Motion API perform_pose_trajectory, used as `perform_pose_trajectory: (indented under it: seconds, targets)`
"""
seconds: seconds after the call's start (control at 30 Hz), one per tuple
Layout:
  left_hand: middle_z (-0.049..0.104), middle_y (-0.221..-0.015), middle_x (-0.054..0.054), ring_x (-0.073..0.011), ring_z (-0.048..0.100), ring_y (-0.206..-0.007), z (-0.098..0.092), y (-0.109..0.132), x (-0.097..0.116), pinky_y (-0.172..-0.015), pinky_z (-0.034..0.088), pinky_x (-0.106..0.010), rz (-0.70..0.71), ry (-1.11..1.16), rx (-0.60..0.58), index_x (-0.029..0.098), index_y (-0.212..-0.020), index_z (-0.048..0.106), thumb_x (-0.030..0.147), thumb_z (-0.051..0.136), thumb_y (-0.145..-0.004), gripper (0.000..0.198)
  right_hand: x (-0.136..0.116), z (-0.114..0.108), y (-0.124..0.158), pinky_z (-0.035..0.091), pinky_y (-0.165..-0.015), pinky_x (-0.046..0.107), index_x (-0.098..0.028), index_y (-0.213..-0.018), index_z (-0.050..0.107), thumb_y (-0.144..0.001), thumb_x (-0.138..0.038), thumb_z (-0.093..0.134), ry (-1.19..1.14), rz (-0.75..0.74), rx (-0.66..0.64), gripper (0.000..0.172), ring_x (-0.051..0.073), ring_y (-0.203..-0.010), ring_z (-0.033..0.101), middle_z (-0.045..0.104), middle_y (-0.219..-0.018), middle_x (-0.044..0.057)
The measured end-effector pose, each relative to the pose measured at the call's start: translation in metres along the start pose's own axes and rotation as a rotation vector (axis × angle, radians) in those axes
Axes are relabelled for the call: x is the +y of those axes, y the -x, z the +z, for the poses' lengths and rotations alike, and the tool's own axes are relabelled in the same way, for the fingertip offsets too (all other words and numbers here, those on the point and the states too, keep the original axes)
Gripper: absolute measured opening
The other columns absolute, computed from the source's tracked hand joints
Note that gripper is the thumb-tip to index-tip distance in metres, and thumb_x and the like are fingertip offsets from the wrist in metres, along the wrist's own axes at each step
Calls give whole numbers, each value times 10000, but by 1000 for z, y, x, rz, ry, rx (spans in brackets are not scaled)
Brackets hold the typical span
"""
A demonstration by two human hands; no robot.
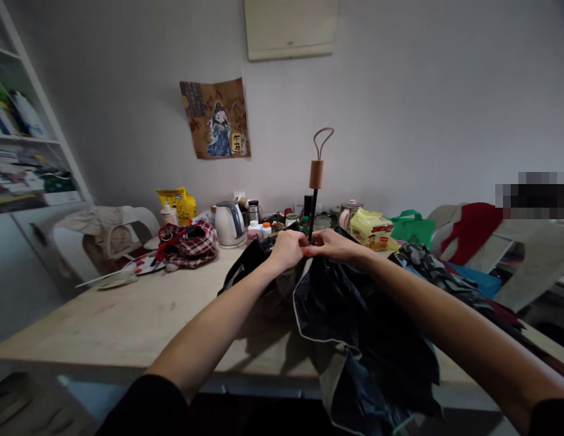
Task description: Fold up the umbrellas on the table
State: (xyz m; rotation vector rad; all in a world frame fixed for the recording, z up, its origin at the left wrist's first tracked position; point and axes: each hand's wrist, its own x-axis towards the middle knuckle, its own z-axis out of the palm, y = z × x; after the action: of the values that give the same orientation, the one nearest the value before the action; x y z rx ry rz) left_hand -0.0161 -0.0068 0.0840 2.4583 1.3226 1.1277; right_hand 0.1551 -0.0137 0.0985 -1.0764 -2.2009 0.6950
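A black folding umbrella [354, 327] lies half collapsed on the wooden table [127, 321], its canopy bunched toward me. Its thin shaft stands upright, ending in a brown wooden handle [317, 174] with a loop strap. My left hand [288, 248] and my right hand [334, 244] meet at the base of the shaft, both with fingers curled and pinching the umbrella's fabric and ribs there. Both forearms stretch out over the canopy.
At the table's back stand a white kettle [230, 224], a plaid bag [188, 243], a yellow bag [179, 203], small bottles, a yellow wipes pack [372, 229] and a green bag [413, 227]. A chair with clothes [104, 233] stands left; shelves [22, 151] at far left; clothes pile right.
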Motion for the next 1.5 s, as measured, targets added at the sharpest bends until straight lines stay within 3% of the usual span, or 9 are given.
perform_pose_trajectory:
  seconds: [0.13, 0.27, 0.37, 0.47, 0.53, 0.9, 1.13, 1.3, 1.5]
  targets:
    - [727, -872, -80, -161, 679, -753, -26, 19, 3, -720, 535, -267, 56, 192, 9, 121, -945, 711, 96, 680, -757, 193, 13, 1, -3, 301, -558, 247, -132, -812, 653, -712, -501, 652, -38, -16, 50, 383, 108, -598, 415, 513, -647, -29]
    - [685, -1066, -84, -182, 654, -968, -68, 75, -11, -902, 514, -313, 282, 171, 421, 172, -1037, 691, 222, 644, -839, 210, 27, 2, -5, 368, -584, 256, -123, -852, 672, -750, -440, 605, -36, 33, 101, 340, 135, -633, 497, 604, -710, 13]
    - [689, -994, -90, -192, 657, -940, -80, 109, -46, -887, 517, -323, 31, 324, 747, 153, -1037, 663, 387, 637, -853, 299, 33, 2, -8, 386, -581, 255, -132, -836, 667, -760, -400, 604, 12, 54, 143, 285, 146, -640, 524, 628, -716, 28]
    - [690, -959, -120, -180, 649, -751, -71, 125, -85, -687, 537, -304, -339, 400, 533, 99, -1110, 643, 543, 723, -712, 602, 32, 4, -11, 397, -578, 253, -150, -817, 656, -760, -382, 609, 52, 41, 150, 244, 157, -650, 552, 644, -713, 33]
    - [678, -1007, -134, -151, 615, -661, -61, 126, -98, -604, 520, -292, -414, 411, 405, 90, -1181, 626, 537, 723, -693, 668, 29, 5, -12, 404, -581, 253, -158, -824, 647, -760, -384, 605, 47, 25, 142, 239, 160, -657, 565, 656, -725, 33]
    - [670, -794, -48, -152, 617, -685, -17, 40, -44, -678, 485, -284, -87, 172, 126, 149, -808, 690, 201, 620, -788, 89, 14, 16, -4, 294, -507, 231, -159, -850, 603, -711, -445, 615, -55, 39, 76, 318, 87, -524, 388, 546, -618, -36]
    - [616, -756, 13, -121, 581, -673, 10, 17, -24, -639, 456, -247, -50, 451, -93, 170, -879, 528, 80, 672, -691, 253, 1, 9, 11, 330, -552, 241, -123, -1000, 629, -652, -419, 714, -73, 71, 51, 465, 96, -582, 436, 533, -657, -49]
    - [620, -748, 16, -103, 616, -642, 9, 26, -20, -634, 493, -233, -134, 777, -68, 181, -959, 454, 74, 698, -696, 374, 8, 9, 11, 379, -628, 265, -105, -853, 673, -686, -500, 675, -165, -2, -17, 429, 113, -627, 484, 594, -691, -6]
    - [618, -722, 1, -108, 613, -609, -19, 44, -1, -565, 527, -234, -322, 815, 187, 143, -840, 567, 186, 766, -689, 254, 6, 6, 6, 417, -642, 263, -143, -801, 663, -772, -451, 595, 9, -125, 188, 317, 146, -662, 547, 635, -707, 13]
